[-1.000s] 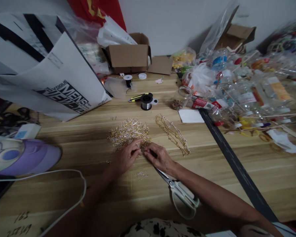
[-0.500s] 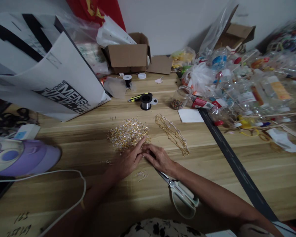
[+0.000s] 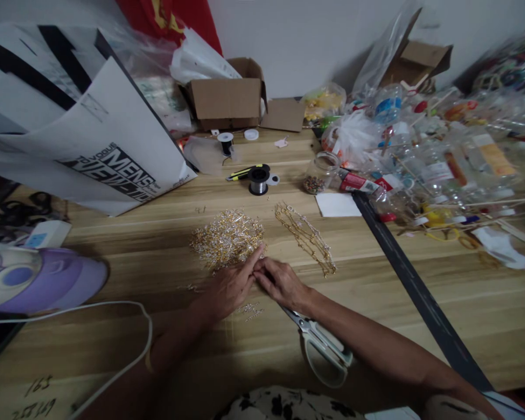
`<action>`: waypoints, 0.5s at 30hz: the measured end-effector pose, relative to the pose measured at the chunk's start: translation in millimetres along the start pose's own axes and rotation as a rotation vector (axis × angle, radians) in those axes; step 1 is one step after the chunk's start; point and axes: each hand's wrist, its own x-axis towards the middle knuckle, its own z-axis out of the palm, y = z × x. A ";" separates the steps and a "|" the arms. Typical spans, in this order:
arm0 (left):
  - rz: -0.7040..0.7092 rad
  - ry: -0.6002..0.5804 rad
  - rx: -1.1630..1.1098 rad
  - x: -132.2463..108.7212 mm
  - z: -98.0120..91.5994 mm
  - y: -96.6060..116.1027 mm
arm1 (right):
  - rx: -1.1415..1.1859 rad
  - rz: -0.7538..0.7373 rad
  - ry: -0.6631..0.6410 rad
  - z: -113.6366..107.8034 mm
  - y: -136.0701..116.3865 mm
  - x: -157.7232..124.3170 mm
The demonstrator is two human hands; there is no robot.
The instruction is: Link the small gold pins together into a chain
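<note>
My left hand [image 3: 235, 284] and my right hand [image 3: 282, 280] meet at the fingertips, just in front of a pile of gold and clear beads [image 3: 230, 238]. Both are closed in a pinch, the left index finger stretched out towards the pile. Whatever lies between the fingertips is too small and hidden to make out. Partly under my right wrist are scissors [image 3: 321, 344] with pale handles. A small cluster of clear beads [image 3: 251, 310] lies beside my left hand. Right of the pile rest gold beaded chains [image 3: 306, 239].
Behind the pile stand a wire spool [image 3: 258, 181], a yellow-black cutter [image 3: 240, 173] and a jar of beads [image 3: 319, 175]. A large paper bag [image 3: 91, 128] and a purple device [image 3: 52, 277] are at left. Plastic bottles [image 3: 437, 151] crowd the right; a cardboard box [image 3: 227, 99] sits behind.
My left hand has shifted slightly to the right and nearer to me, its index finger still extended. My right hand has barely moved.
</note>
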 end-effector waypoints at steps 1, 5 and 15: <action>-0.004 -0.001 -0.003 0.0 0.3 0.1 | -0.006 -0.003 0.000 -0.1 -0.2 0.0; -0.012 0.001 -0.023 0.2 1.1 0.3 | -0.004 -0.014 -0.007 -0.9 -0.9 0.6; -0.015 -0.021 -0.054 -0.1 -0.3 0.7 | 0.003 -0.023 -0.004 -1.5 -1.9 0.7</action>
